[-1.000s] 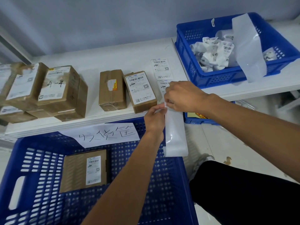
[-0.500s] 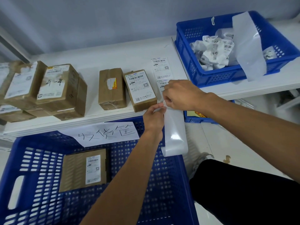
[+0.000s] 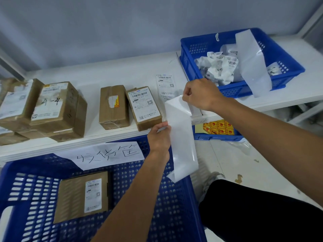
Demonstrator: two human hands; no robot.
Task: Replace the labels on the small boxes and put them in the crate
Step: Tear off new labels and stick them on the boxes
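Nearest to me, the crate [image 3: 174, 206] holds one labelled box [image 3: 82, 196]. Above its rim my left hand [image 3: 160, 137] pinches the edge of the glossy backing strip [image 3: 181, 137], and my right hand [image 3: 201, 95], fingers curled, grips its top end. I judge this is the peeling step. Next, the fresh label must go flat on the unlabelled box [image 3: 113, 107] on the shelf [image 3: 104, 74].

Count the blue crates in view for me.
3. The big crate nearest the camera, holding one box; a second crate on the shelf at right; a third crate under that shelf, mostly hidden.
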